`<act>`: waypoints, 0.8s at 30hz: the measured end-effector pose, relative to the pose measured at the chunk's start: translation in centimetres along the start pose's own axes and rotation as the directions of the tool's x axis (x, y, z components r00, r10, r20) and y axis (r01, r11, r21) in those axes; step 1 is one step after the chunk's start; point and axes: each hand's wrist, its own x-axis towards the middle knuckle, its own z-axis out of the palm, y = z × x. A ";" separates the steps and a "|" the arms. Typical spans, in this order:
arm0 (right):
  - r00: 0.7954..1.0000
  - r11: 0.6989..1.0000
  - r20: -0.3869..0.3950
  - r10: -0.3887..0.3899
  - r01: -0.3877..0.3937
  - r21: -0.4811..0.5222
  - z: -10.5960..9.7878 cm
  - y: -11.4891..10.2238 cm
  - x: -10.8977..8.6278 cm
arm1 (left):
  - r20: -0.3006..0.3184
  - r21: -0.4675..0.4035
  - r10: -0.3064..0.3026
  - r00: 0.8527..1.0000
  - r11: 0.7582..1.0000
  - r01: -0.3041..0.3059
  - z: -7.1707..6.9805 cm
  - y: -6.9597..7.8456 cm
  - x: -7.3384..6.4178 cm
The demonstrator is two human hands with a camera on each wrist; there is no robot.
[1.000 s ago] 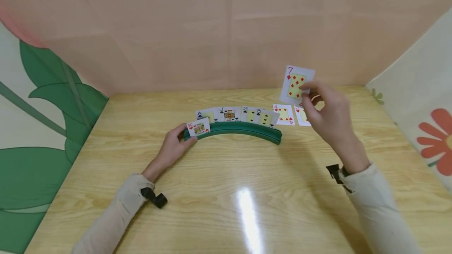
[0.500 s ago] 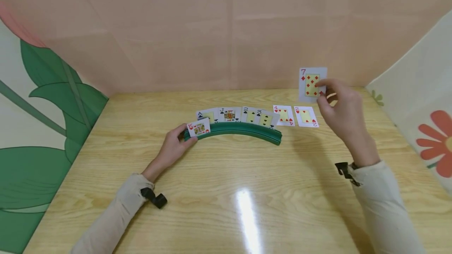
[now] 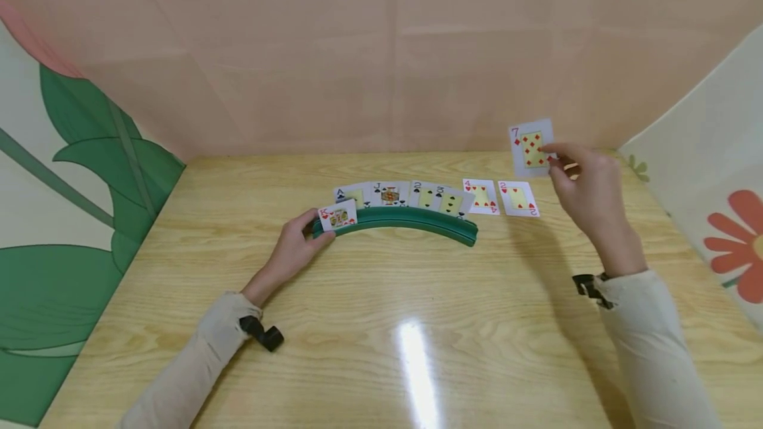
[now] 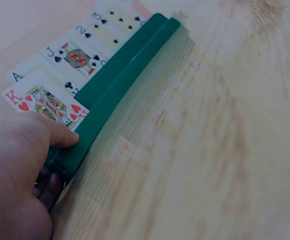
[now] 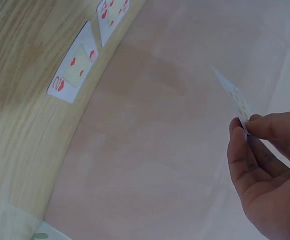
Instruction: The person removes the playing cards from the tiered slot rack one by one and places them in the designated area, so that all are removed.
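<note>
In the head view, my left hand [image 3: 293, 243] grips the left end of a curved green card holder [image 3: 399, 218], its thumb along the front. A king of hearts [image 3: 338, 215] stands in the holder's front row beside that hand. Behind it, in a back row, are a black ace [image 3: 357, 194], a black jack [image 3: 390, 195], a two of spades [image 3: 424, 196] and a three of spades [image 3: 452, 202]. My right hand [image 3: 596, 194] pinches a seven of diamonds [image 3: 530, 151] by its lower right part, raised above the table; the right wrist view shows this card [image 5: 230, 95] nearly edge-on.
Right of the holder, a four of hearts [image 3: 481, 196] and a two of hearts [image 3: 518, 198] lie face up, side by side. The wooden table [image 3: 334, 336] meets a pinkish cloth backdrop [image 3: 286, 85] behind. Patterned panels [image 3: 703, 144] flank both sides.
My right hand has moved right with the seven of diamonds, and the two of hearts on the table now shows fully. The left hand keeps its grip on the card holder.
</note>
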 end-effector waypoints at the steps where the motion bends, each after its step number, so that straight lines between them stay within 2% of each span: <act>1: 1.000 1.000 0.002 0.011 -0.011 -0.005 0.0 0.2 0.0 | 0.000 0.000 -0.001 1.000 1.000 0.001 0.0 0.0 0.0; 9: 0.996 0.997 0.031 0.080 -0.080 -0.008 0.4 2.0 0.0 | 0.001 -0.002 0.002 1.000 1.000 -0.002 0.0 0.1 0.0; 17: 0.971 0.982 0.151 0.184 -0.175 -0.071 0.7 3.9 -0.4 | 0.002 0.000 -0.001 1.000 1.000 0.001 0.0 0.1 0.0; 24: 0.961 0.980 0.201 0.193 -0.180 -0.079 0.7 5.6 -0.7 | 0.002 0.002 0.002 1.000 1.000 -0.002 0.0 0.1 0.0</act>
